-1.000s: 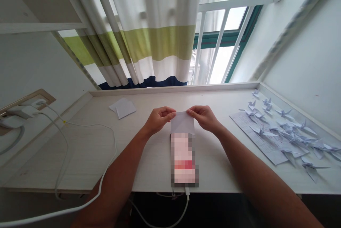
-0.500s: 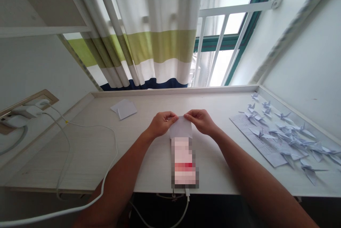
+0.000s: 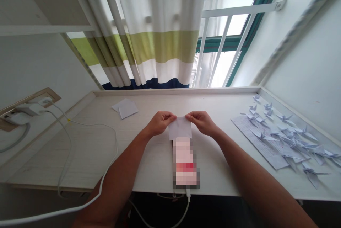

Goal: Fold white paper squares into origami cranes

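A white square of paper [image 3: 180,128] is held up over the middle of the desk, its lower edge in front of the top of a phone. My left hand [image 3: 161,122] pinches its upper left corner between thumb and fingers. At the upper right corner, my right hand [image 3: 200,121] grips it the same way. Below the paper lies the phone [image 3: 185,164], its screen blurred out and a white cable plugged into its near end. Whether the paper touches the phone cannot be made out.
Several folded paper cranes [image 3: 295,139] crowd the right side, some on a written sheet [image 3: 250,132]. Two or so loose paper squares [image 3: 128,109] lie back left. A white charging cable [image 3: 116,139] runs from the wall socket [image 3: 32,109] across the left of the desk [image 3: 149,164].
The view has shifted slightly. Both hands keep their pinch on the paper, which sits a little more to the left over the phone, with slightly more of its upper edge showing between them.
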The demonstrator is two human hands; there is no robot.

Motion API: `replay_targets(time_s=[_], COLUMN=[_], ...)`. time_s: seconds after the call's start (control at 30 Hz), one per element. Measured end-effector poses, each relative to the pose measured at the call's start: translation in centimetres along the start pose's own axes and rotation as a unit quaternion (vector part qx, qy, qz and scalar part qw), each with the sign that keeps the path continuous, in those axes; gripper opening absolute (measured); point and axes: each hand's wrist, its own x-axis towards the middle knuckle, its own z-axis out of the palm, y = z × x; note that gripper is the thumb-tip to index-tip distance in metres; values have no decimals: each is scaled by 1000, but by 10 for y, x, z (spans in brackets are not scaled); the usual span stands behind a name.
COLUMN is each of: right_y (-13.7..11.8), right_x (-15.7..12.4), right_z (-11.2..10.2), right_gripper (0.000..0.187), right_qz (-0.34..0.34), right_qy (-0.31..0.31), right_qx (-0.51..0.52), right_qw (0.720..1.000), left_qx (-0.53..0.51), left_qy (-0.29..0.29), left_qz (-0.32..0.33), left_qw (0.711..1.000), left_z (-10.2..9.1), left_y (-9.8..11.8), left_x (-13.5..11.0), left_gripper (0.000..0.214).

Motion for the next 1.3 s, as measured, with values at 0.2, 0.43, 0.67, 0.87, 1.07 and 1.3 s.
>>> replay_targets(time_s=[0.2, 0.43, 0.67, 0.87, 1.07, 1.3], right_y=[3, 9, 10, 7, -3, -6], right_x=[1, 1, 0, -2, -3, -4], right_z=[1, 6, 8, 12, 14, 10], right_gripper=[38, 37, 34, 31, 25, 28], right_qz=[-12, -15, -17, -20, -29, -28], right_qy=[19, 10, 3, 3, 17, 9], right_qx=[-71, -63, -53, -55, -93, -65], right_qw=[997, 998, 998, 998, 995, 997], left_qx=[29, 79, 42, 92, 112, 123], left_qy=[8, 19, 2, 12, 1, 21], left_qz=[-3, 0, 23, 29, 57, 56], left_qw=[1000, 997, 999, 995, 992, 991], left_z=[2, 5, 6, 12, 15, 12], left_y=[-3, -4, 1, -1, 5, 7], left_x=[1, 1, -1, -1, -3, -3], left_gripper=[36, 31, 32, 31, 31, 29])
